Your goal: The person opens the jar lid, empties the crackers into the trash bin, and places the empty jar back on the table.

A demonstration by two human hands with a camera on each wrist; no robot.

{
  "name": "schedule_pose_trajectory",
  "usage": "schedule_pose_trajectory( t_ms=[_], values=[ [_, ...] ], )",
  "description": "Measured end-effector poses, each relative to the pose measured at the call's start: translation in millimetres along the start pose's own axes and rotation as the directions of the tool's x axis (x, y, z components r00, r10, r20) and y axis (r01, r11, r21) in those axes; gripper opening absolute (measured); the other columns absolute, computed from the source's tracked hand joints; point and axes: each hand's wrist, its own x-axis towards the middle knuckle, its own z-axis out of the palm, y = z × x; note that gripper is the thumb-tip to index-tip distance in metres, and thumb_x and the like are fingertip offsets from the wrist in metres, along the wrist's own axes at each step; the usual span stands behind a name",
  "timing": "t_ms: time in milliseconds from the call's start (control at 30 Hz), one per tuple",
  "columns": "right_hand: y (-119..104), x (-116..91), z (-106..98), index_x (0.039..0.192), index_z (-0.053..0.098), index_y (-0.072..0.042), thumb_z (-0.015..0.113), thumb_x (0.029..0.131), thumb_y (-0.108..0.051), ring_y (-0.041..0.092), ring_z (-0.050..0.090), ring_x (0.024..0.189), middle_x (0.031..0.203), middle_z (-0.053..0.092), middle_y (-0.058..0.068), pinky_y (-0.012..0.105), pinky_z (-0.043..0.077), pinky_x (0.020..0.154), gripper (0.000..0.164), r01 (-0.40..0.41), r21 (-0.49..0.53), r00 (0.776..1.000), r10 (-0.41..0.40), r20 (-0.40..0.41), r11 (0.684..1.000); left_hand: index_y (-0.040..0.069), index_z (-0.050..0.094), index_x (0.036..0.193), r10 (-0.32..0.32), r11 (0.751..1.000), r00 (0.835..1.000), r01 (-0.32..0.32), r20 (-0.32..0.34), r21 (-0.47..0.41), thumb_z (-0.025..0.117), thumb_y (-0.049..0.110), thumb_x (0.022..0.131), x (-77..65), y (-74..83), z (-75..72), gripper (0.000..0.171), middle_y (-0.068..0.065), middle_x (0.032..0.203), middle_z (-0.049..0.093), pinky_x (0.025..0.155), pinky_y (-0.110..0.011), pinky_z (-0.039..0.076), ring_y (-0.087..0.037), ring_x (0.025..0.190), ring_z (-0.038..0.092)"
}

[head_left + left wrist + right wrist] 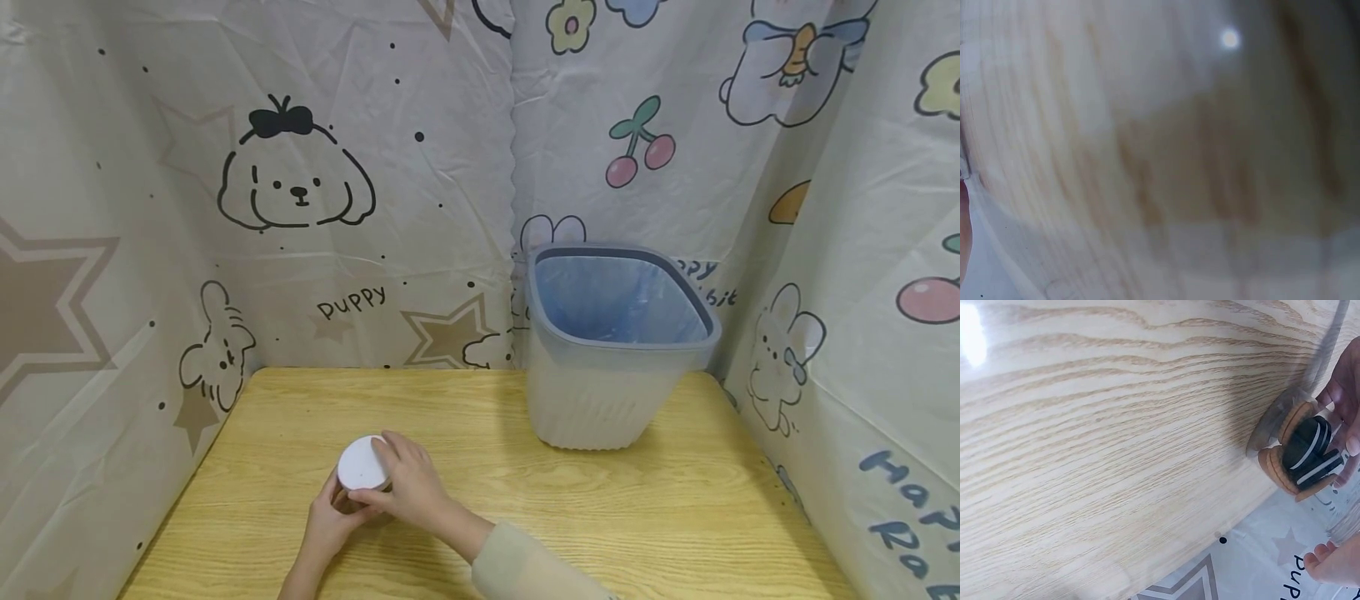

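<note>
A clear jar [1300,447] of round cookies, some dark with a white filling and some light brown, stands on the wooden table. Its round white lid [363,463] faces up in the head view. My left hand [330,518] grips the jar's body from the left. On the lid's right side, my right hand [417,483] pinches the rim between thumb and fingers. Whether the lid is loose cannot be told. Only blurred wood grain and a sliver of a finger [964,231] appear in the left wrist view.
A whitish plastic bin [592,392] with a blue-grey rim and a bluish liner stands at the table's back right. Printed cloth curtains [450,208] hang behind the table [645,533] and along both its sides.
</note>
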Motion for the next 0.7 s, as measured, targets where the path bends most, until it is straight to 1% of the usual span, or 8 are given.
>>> schedule_pose_trajectory(
  t_ms=[100,200,300,400,433,500,567,700],
  values=[
    [1,0,0,0.133,0.044,-0.008,0.056,0.080,-0.059,0.024,0.045,0.121,0.134,0.045,0.012,0.042,0.041,0.098,0.075,0.007,-0.003,1.000,-0.007,0.008,1.000,0.001,0.027,0.142,-0.007,1.000,1.000,0.007,0.000,0.002,0.080,0.006,0.068,-0.2,1.0,-0.1,0.091,-0.024,0.135,0.042,0.088,-0.008,0.037,0.016,0.106,0.036],
    [2,1,-2,0.133,0.044,-0.008,0.056,0.080,-0.059,0.023,0.043,0.122,0.134,0.045,0.011,0.042,0.040,0.098,0.075,0.017,-0.007,1.000,-0.017,0.018,1.000,0.002,0.029,0.142,-0.012,1.000,1.000,0.012,-0.006,0.013,0.080,0.007,0.067,0.3,0.8,0.0,0.090,-0.022,0.135,0.043,0.089,-0.009,0.036,0.017,0.106,0.036],
    [3,2,-4,0.133,0.045,-0.008,0.057,0.080,-0.058,0.023,0.043,0.123,0.134,0.045,0.011,0.042,0.040,0.099,0.074,0.035,-0.007,0.999,-0.035,0.026,0.999,0.003,0.029,0.142,-0.017,1.000,1.000,0.017,-0.005,0.017,0.081,0.009,0.067,0.2,1.0,-0.2,0.091,-0.021,0.135,0.043,0.095,-0.022,0.041,0.019,0.106,0.035],
    [4,3,-6,0.133,0.045,-0.009,0.057,0.080,-0.058,0.023,0.042,0.124,0.135,0.045,0.011,0.041,0.038,0.101,0.073,0.051,-0.005,0.998,-0.051,0.044,0.999,0.006,0.028,0.143,-0.030,0.999,1.000,0.030,-0.004,0.019,0.081,0.010,0.067,-0.1,1.8,-0.2,0.092,-0.018,0.135,0.044,0.098,-0.029,0.040,0.019,0.106,0.036],
    [5,3,-6,0.133,0.045,-0.009,0.057,0.080,-0.058,0.023,0.042,0.124,0.135,0.045,0.010,0.041,0.038,0.101,0.073,0.055,-0.008,0.997,-0.054,0.052,0.998,0.006,0.028,0.143,-0.035,0.999,0.999,0.035,-0.003,0.014,0.081,0.010,0.067,-0.4,2.1,-0.1,0.093,-0.018,0.135,0.044,0.097,-0.028,0.040,0.018,0.106,0.036],
    [6,4,-7,0.133,0.045,-0.010,0.056,0.080,-0.058,0.023,0.041,0.125,0.136,0.044,0.010,0.041,0.037,0.102,0.073,0.061,-0.009,0.996,-0.060,0.072,0.998,0.007,0.028,0.143,-0.046,0.999,0.999,0.046,-0.003,0.012,0.081,0.009,0.067,-0.5,1.9,0.0,0.093,-0.017,0.135,0.045,0.094,-0.017,0.037,0.017,0.106,0.037],
    [7,5,-8,0.134,0.044,-0.010,0.056,0.080,-0.058,0.023,0.041,0.125,0.137,0.043,0.010,0.041,0.036,0.102,0.073,0.070,-0.010,0.994,-0.069,0.089,0.997,0.008,0.028,0.143,-0.052,0.999,0.999,0.053,-0.005,0.009,0.081,0.009,0.066,-0.5,1.3,0.1,0.093,-0.017,0.135,0.045,0.091,-0.011,0.035,0.016,0.106,0.037],
    [10,8,-11,0.134,0.045,-0.010,0.058,0.080,-0.057,0.024,0.041,0.125,0.137,0.043,0.010,0.041,0.036,0.103,0.072,0.099,-0.015,0.989,-0.097,0.109,0.995,0.007,0.029,0.143,-0.051,0.999,0.999,0.051,-0.008,-0.008,0.081,0.008,0.066,-0.3,1.1,0.6,0.093,-0.018,0.134,0.045,0.089,-0.009,0.036,0.016,0.105,0.039]
  ],
)
